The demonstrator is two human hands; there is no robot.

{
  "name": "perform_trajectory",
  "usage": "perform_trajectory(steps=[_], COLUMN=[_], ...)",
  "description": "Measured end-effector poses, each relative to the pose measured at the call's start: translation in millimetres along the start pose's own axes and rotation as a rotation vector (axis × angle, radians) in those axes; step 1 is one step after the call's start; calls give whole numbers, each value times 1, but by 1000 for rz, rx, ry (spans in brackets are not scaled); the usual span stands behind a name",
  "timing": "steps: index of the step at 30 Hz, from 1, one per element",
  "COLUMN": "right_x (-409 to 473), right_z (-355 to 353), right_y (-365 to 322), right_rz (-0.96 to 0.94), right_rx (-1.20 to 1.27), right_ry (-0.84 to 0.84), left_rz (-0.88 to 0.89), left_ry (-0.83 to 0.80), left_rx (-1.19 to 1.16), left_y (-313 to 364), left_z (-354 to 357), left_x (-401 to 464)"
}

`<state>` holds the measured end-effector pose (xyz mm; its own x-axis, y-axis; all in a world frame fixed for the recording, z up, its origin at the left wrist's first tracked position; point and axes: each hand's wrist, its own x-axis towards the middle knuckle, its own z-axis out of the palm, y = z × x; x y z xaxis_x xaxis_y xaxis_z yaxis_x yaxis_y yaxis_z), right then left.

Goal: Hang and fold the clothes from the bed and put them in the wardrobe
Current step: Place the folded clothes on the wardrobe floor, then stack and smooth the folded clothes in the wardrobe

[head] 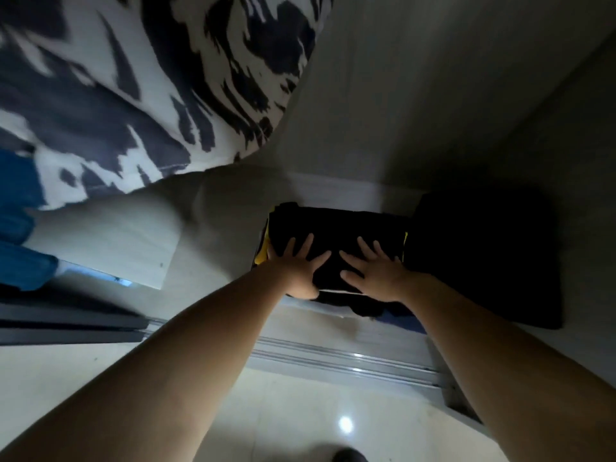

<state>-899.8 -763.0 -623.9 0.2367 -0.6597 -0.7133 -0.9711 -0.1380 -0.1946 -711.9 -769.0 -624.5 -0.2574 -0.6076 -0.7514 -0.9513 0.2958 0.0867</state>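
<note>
Both the left hand (pixel 297 270) and right hand (pixel 376 270) press flat, fingers spread, on a folded black garment (pixel 336 230) on the wardrobe floor (pixel 213 261). Its near edge overhangs the door track (pixel 333 356); it may slide out or unfold.

Folded black garment (pixel 336 235) lies flat atop a stack on the wardrobe floor (pixel 333 191); yellow fabric (pixel 262 255) shows at the stack's left and right edges; a further dark pile (pixel 483 255) sits just beside it to the right; patterned white-and-navy garment (pixel 133 78) hangs above left.
</note>
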Motion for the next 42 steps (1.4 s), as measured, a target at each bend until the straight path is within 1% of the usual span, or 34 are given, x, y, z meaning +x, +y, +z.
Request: perform_trajectory(steps=[1, 4, 7, 9, 10, 12, 14, 17, 21, 23, 24, 27, 30, 32, 35, 38, 42], right_x=[-8, -48, -109, -157, -184, -233, -281, -346, -424, -464, -482, -546, -621, -674, -751, -819, -898], right_z=[-10, -36, -57, -72, -80, -91, -103, -130, -148, -150, -151, -143, -118, -94, -53, -12, 40], right_y=[0, -4, -10, -17, -22, -33, -45, -62, -76, -72, -66, -43, -11, 13, 50, 83, 123], right_rz=[5, 5, 6, 31, 46, 72, 86, 125, 187, 227, 236, 296, 480, 609, 756, 873, 980], right_rx=[34, 132, 213, 247, 238, 226, 282, 402, 530, 534, 507, 427, 435, 457, 515, 580, 634], right_ry=[26, 135, 222, 248, 249, 234, 233, 299, 425, 479, 479, 454, 478, 517, 586, 612, 612], left_rz=[1, -11, -27, -5, 6, 15, 25, 89, 188, 268, 315, 479, 608, 702, 825, 951, 1040], left_ry=[9, 126, 247, 272, 275, 294, 324, 373, 411, 403, 385, 332, 310, 296, 290, 320, 289], left_rx=[-11, -62, -298, -434, -459, -462, -448, -406, -264, -194, -173, -49, 217, 345, 429, 486, 460], left_y=[1, 7, 30, 51, 62, 79, 91, 103, 124, 145, 159, 211, 275, 323, 399, 481, 585], left_z=[-9, -35, -62, -83, -93, -111, -129, -161, -187, -195, -198, -208, -204, -196, -184, -174, -152], left_x=[-9, -51, -109, -156, -182, -230, -276, -331, -388, -408, -417, -440, -465, -484, -514, -541, -570])
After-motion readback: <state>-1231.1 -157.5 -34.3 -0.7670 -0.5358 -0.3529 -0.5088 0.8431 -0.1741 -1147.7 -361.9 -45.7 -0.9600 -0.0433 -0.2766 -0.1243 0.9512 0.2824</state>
